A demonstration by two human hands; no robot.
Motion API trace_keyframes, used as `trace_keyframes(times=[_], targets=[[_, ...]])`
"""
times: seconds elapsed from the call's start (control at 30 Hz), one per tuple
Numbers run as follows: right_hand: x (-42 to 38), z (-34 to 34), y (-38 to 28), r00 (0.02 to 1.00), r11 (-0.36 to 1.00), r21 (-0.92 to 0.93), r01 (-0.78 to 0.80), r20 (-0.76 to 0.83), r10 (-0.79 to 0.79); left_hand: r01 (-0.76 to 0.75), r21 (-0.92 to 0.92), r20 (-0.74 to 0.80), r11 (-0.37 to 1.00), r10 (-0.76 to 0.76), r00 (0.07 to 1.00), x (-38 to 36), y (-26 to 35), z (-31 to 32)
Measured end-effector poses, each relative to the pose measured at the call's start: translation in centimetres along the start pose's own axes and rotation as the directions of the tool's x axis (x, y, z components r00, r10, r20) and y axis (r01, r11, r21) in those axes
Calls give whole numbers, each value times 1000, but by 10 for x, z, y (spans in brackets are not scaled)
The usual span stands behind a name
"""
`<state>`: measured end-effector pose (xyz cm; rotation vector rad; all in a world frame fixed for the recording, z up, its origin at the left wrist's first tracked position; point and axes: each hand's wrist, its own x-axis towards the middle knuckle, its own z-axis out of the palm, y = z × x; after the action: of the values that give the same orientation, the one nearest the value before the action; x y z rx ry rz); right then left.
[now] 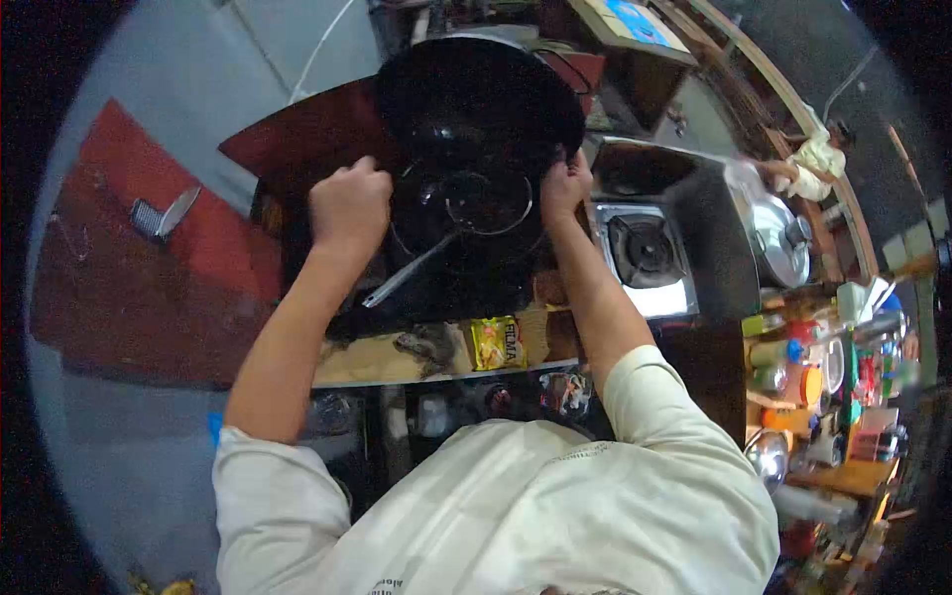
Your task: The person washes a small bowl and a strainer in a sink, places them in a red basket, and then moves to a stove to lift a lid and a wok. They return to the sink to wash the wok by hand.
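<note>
In the head view, both arms reach forward from a white shirt (pixel 516 506), elbows apart, forearms angling inward toward the far side. The left hand (pixel 352 203) is at the left, knuckles facing up and its wrist nearly in line with the forearm. Its fingers are curled together into a fist; whether anything is inside cannot be told. It is just beside the dark area in the middle, near the left side of a big black wok (pixel 476 99). The right hand (pixel 565 188) is on the other side, with its fingers pointing away and clamped on the right edge of the wok; the exact part it holds is too dark to make out.

The wok is at the far middle. On its near side, between the hands, lies a metal utensil (pixel 412 270), its long handle slanting toward the near left and its round end just about central.

Nearer the shirt, a yellow packet (pixel 499 343) lies on the pale edge of the desk (pixel 372 364). To the right of the right hand is a burner (pixel 647 248), and well beyond it a lidded pot (pixel 781 243). At the far right is another person (pixel 815 164). On the left, a grater (pixel 149 218) rests against a red board (pixel 203 233).
</note>
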<state>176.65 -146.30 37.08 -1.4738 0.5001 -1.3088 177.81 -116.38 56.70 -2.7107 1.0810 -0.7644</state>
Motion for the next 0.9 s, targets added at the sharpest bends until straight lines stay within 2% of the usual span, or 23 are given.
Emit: trace_keyframes(times=[0.03, 0.07, 0.1, 0.17, 0.23, 0.27, 0.3, 0.37, 0.4, 0.43, 0.47, 0.5, 0.53, 0.57, 0.6, 0.63, 0.7, 0.77, 0.8, 0.83, 0.9], targets=[[-2, -2, -1, 999, 998, -51, -39, -33, 37, 62, -18, 18, 998, -62, 998, -11, -3, -3], [-3, -6, -12, 1000, 1000, 27, 8, -28, -8, 159, -44, 97, 986, -154, 983, -21, -6, -2], [-6, -8, -25, 998, 1000, 14, 14, -61, -13, 252, -61, 176, 966, -238, 955, -32, -8, 3], [-10, -11, -48, 986, 988, 131, -86, -131, 103, 442, -183, 303, 878, -378, 875, -50, -5, 13], [-12, -16, -24, 978, 993, 37, -111, -174, 115, 515, -273, 363, 812, -409, 837, -67, -3, 41], [-14, -18, -27, 951, 972, 115, -205, -211, 225, 484, -293, 360, 825, -374, 855, -72, -3, 57], [-17, -31, -59, 900, 923, 11, -384, -218, 377, 519, -348, 388, 781, -384, 838, -76, -2, 74], [-17, -43, -31, 850, 877, -18, -480, -256, 460, 599, -393, 443, 697, -427, 788, -77, 3, 86], [-18, -53, -51, 752, 754, 334, -565, -167, 637, 558, -435, 415, 706, -393, 821, -79, -5, 114], [-22, -68, -69, 702, 701, 382, -602, -166, 693, 555, -489, 421, 673, -376, 826, -79, -2, 112], [-24, -82, -65, 690, 708, 294, -642, -181, 701, 528, -500, 400, 686, -357, 844, -80, -3, 119], [-26, -103, -92, 605, 604, 411, -683, -146, 783, 488, -437, 413, 756, -313, 855, -75, 0, 114], [-30, -117, -84, 628, 653, 386, -651, -209, 750, 479, -320, 428, 817, -327, 843, -71, 16, 88], [-32, -137, -95, 604, 640, 369, -674, -223, 765, 537, -226, 509, 813, -372, 777, -71, 10, 101], [-34, -158, -96, 582, 638, 351, -685, -263, 770, 491, -261, 469, 831, -335, 817, -73, 5, 115], [-41, -183, -109, 594, 629, 385, -676, -220, 773, 503, -99, 485, 859, -400, 778, -70, 33, 63], [-53, -241, -138, 564, 630, 421, -653, -285, 775, 472, -108, 334, 875, -416, 846, -71, 38, 58], [-71, -314, -176, 551, 598, 498, -628, -259, 793, 440, -204, 220, 875, -397, 891, -60, 63, 43], [-83, -353, -191, 570, 617, 506, -603, -268, 777, 341, -335, 126, 878, -317, 940, -54, 72, 49], [-98, -393, -205, 588, 634, 508, -583, -274, 761, 321, -347, 126, 881, -295, 947, -51, 102, 34], [-133, -470, -238, 596, 672, 523, -524, -339, 728, 188, -623, 104, 760, -158, 982, -47, 174, -13]])
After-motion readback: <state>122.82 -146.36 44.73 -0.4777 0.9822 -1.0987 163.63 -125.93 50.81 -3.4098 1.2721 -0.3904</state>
